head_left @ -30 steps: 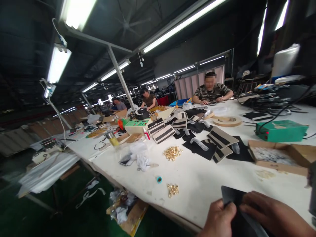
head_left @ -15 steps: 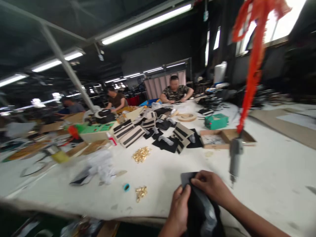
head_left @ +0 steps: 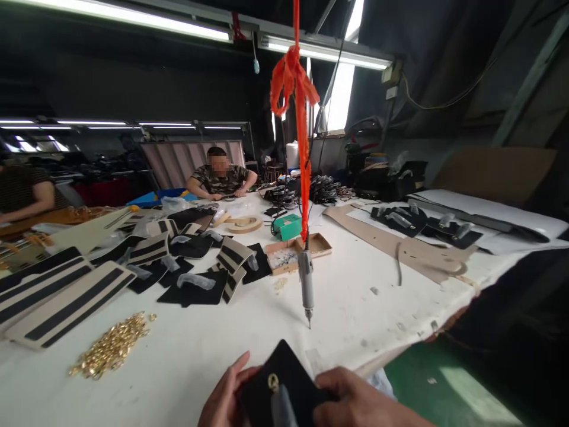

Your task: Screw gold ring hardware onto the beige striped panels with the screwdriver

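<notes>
Low in the view, a black panel [head_left: 300, 373] is between my hands. It carries a gold metal fitting [head_left: 272, 381] and a strip wrapped in clear plastic [head_left: 283, 409]. My left hand [head_left: 226, 394] grips the panel's left edge, its fingers partly hidden behind. At the right edge, my right hand [head_left: 355, 400] has its thumb and fingers closed on the panel. Just beyond, a grey electric screwdriver [head_left: 306, 281] hangs bit-down from an orange cord [head_left: 304, 172], apart from both hands.
Gold hardware [head_left: 113, 347] lies piled at left. Behind it are striped panels [head_left: 73, 296] and black pieces with plastic-wrapped strips [head_left: 195, 284]. A cardboard box [head_left: 284, 258] and a green box [head_left: 287, 226] stand past the screwdriver. A co-worker [head_left: 220, 175] sits across the table.
The view has swung to the right. The panel has turned, so its gold fitting now shows. My right hand has shifted from its top edge to its right edge.
</notes>
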Demonstrator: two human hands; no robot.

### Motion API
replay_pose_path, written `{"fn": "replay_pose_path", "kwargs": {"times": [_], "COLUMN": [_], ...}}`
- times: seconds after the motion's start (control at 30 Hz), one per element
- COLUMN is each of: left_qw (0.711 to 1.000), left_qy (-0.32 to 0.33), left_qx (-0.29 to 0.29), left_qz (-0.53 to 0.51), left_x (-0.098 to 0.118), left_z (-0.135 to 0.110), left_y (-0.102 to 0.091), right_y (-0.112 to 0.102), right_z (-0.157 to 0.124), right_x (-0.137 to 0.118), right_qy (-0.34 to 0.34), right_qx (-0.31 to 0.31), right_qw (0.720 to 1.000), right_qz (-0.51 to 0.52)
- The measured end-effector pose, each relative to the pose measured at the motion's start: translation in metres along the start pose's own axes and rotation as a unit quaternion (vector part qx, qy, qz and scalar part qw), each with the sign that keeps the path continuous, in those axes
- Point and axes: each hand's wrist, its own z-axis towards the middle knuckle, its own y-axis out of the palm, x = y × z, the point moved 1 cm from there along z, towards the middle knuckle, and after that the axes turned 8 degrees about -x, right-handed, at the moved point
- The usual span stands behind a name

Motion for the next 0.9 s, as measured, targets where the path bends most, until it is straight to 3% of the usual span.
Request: {"fn": "replay_pose_path", "kwargs": {"times": [0.03,0.07,0.13,0.17,0.2,0.27,0.3,0.37,0.43,0.57,0.63,0.7,0.8,0.9], "left_qw": [1.000,0.999,0.996,0.994,0.993,0.992,0.992,0.991,0.991,0.991,0.990,0.990,0.989,0.992], "left_qy": [0.016,0.034,0.058,0.066,0.070,0.081,0.084,0.090,0.094,0.094,0.094,0.092,0.087,0.084], "left_qx": [-0.014,-0.028,-0.050,-0.057,-0.065,-0.074,-0.077,-0.078,-0.079,-0.078,-0.074,-0.074,-0.083,-0.067], "left_qz": [0.012,0.027,0.054,0.060,0.062,0.061,0.059,0.054,0.051,0.061,0.070,0.079,0.086,0.066], "left_x": [-0.002,-0.005,-0.010,-0.012,-0.014,-0.015,-0.016,-0.016,-0.017,-0.017,-0.016,-0.015,-0.016,-0.020], "left_z": [-0.001,-0.001,-0.002,-0.002,-0.002,-0.003,-0.003,-0.005,-0.006,-0.010,-0.011,-0.012,-0.013,-0.013], "left_y": [0.000,0.000,-0.001,-0.002,-0.002,-0.002,-0.002,-0.002,-0.001,0.001,0.002,0.001,-0.001,-0.004], "right_y": [-0.015,-0.035,-0.087,-0.118,-0.147,-0.197,-0.215,-0.229,-0.211,-0.115,-0.066,-0.034,-0.014,-0.016], "right_z": [-0.017,-0.033,-0.061,-0.073,-0.082,-0.092,-0.094,-0.090,-0.074,-0.001,0.051,0.109,0.196,0.267], "right_x": [0.001,0.002,0.000,-0.003,-0.009,-0.024,-0.032,-0.044,-0.047,-0.050,-0.063,-0.083,-0.117,-0.141], "right_qy": [0.001,-0.001,0.005,0.008,-0.031,-0.084,-0.164,-0.231,-0.204,-0.105,-0.130,-0.155,-0.158,-0.137], "right_qx": [-0.032,-0.013,0.131,0.249,0.360,0.429,0.467,0.488,0.463,0.290,0.203,0.181,0.169,0.208], "right_qw": [0.999,1.000,0.990,0.966,0.929,0.896,0.864,0.836,0.858,0.951,0.970,0.971,0.966,0.962], "right_qz": [0.001,0.014,0.058,0.065,0.078,0.082,0.088,0.098,0.089,-0.017,-0.035,0.036,0.112,0.106]}}
